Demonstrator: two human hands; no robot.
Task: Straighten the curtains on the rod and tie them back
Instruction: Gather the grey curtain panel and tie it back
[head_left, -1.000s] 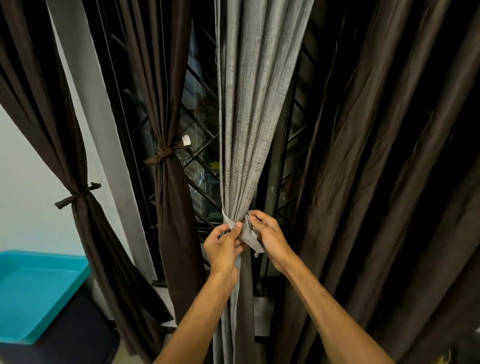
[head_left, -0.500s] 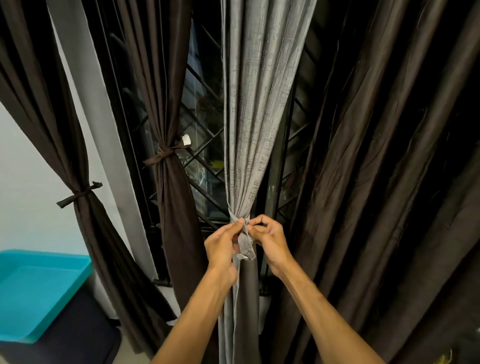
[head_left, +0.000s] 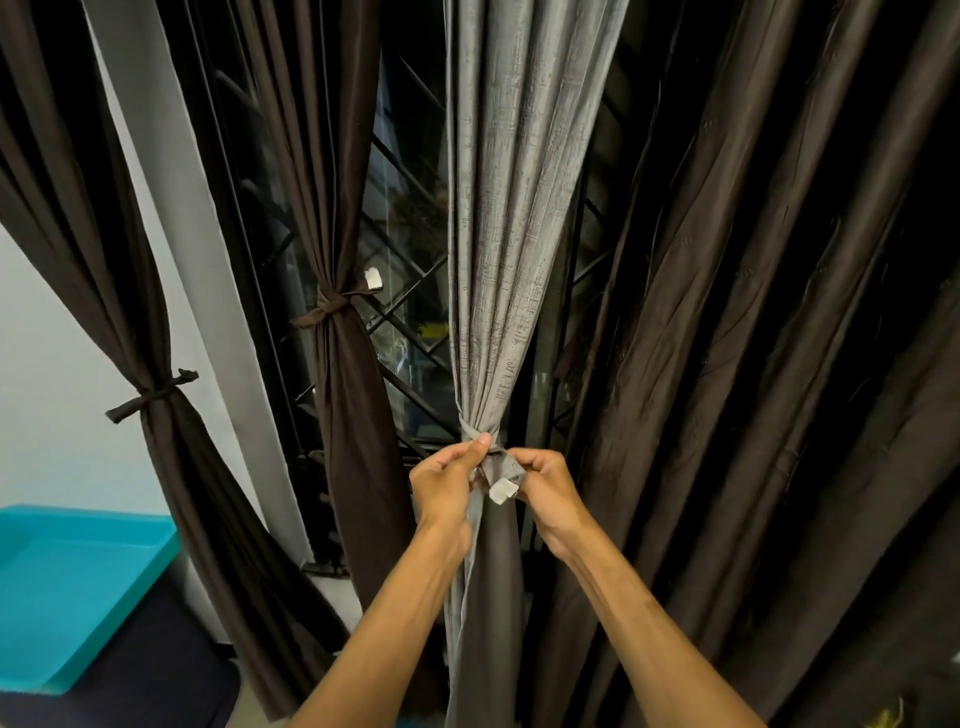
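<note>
A grey curtain hangs in the middle, gathered at waist height by a grey tieback strip. My left hand pinches the strip from the left, thumb up against the gathered folds. My right hand pinches the strip's free end, which has a white tab, from the right. Two dark brown curtains to the left, one near the window and one at the far left, are each tied with a brown band. A wide dark brown curtain hangs loose on the right.
Behind the curtains is a window with a black metal grille. A pale wall strip stands between the left curtains. A teal tray lies on a dark surface at the lower left.
Both hands have risen slightly with the tieback. The strip's end with its white tab has come out between my hands, and my right hand now pulls it rightward.
</note>
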